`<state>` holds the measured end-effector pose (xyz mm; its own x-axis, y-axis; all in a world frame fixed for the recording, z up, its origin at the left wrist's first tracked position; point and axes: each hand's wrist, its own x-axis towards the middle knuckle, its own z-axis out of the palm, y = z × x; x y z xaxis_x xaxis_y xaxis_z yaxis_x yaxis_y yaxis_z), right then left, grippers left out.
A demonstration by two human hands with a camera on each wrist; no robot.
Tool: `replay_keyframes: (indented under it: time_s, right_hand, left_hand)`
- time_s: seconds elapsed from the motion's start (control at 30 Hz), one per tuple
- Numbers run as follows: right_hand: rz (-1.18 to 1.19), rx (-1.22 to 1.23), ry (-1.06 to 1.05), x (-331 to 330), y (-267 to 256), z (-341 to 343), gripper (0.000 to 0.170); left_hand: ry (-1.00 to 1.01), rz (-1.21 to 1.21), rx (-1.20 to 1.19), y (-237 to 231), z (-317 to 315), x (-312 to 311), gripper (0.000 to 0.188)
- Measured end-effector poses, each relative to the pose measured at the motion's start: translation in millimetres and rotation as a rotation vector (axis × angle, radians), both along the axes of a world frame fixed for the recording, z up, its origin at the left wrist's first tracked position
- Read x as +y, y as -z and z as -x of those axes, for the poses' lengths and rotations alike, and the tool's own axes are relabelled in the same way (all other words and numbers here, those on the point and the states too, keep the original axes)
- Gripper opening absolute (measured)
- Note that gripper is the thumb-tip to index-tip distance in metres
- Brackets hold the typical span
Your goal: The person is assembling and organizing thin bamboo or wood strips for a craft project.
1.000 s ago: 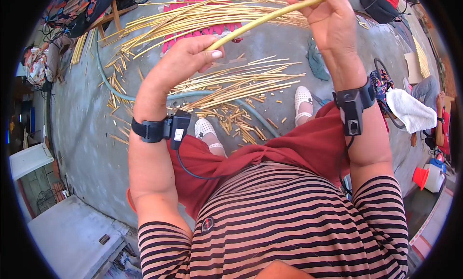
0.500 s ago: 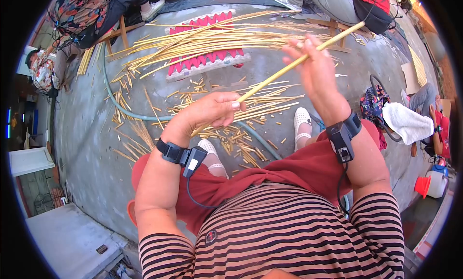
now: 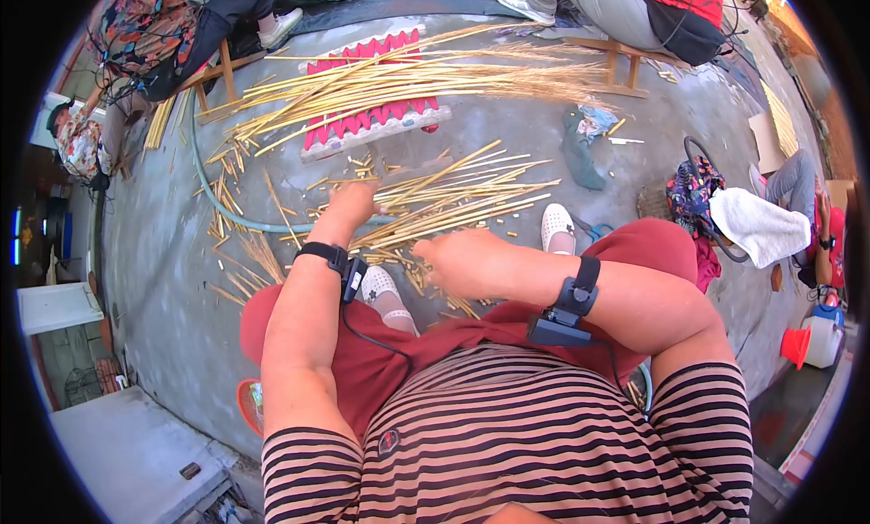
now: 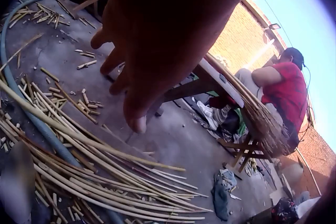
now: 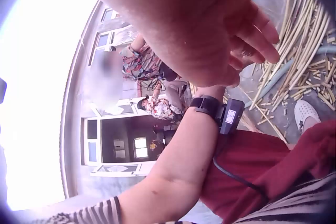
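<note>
In the head view the left hand (image 3: 356, 200) is over the near pile of pale stalks (image 3: 471, 196). The left wrist view shows that hand (image 4: 136, 61) with fingers apart and nothing between them, above the floor beside long stalks (image 4: 105, 150). The right hand (image 3: 467, 263) is lower and to the right, over short cut pieces. In the right wrist view, the right hand's (image 5: 252, 40) fingers are loosely extended, with no stalk visible in them. Whether either hand touches a stalk is unclear.
A larger bundle of stalks (image 3: 362, 84) lies across a pink-and-white rack (image 3: 376, 136). A hose (image 3: 210, 190) curves over the floor. Seated people are at the far side, with wooden stools; a white cloth (image 3: 761, 225) hangs at the right.
The stalk that was held between both hands is out of them. The right hand has come down and leftward toward the body; the left hand has moved slightly left.
</note>
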<state>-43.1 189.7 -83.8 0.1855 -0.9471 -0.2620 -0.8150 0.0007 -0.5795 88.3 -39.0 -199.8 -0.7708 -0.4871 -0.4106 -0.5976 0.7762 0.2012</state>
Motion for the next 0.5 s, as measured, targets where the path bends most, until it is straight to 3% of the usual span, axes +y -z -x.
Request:
replay_keyframes:
  time_s: [0.03,0.07,0.1,0.17,0.23,0.3,0.4,0.5]
  right_hand:
    - [0.041,0.135,-0.122,0.0,-0.8,-1.7,0.037]
    - [0.087,0.26,-0.25,-0.6,0.1,-6.9,0.035]
    - [-0.02,0.268,-0.286,-2.3,1.8,-10.3,0.031]
    - [-0.233,0.296,-0.361,-5.3,6.6,-11.8,0.026]
    - [-0.302,0.348,-0.425,-10.6,-15.3,-16.3,0.02]
    - [-0.19,0.278,-0.385,-16.7,-16.6,-24.2,0.02]
    - [-0.076,0.255,-0.421,-26.5,-30.9,-32.1,0.024]
    - [-0.048,0.26,-0.418,-37.3,-32.2,-35.9,0.024]
  left_hand:
    - [-0.004,-0.071,-0.061,-21.3,7.7,5.9,0.056]
    - [0.088,-0.142,0.04,-36.4,12.4,6.7,0.054]
    - [0.176,-0.205,0.144,-55.0,12.6,7.9,0.053]
    - [-0.029,-0.588,0.422,-127.5,4.8,27.8,0.05]
    - [-0.08,-0.736,0.742,-189.6,-28.0,41.2,0.045]
    - [-0.139,-0.707,0.944,-234.5,-86.8,50.4,0.042]
    - [-0.43,-0.555,1.044,-243.4,-183.0,53.3,0.041]
    - [-0.867,-0.392,0.96,-196.3,-279.3,62.8,0.04]
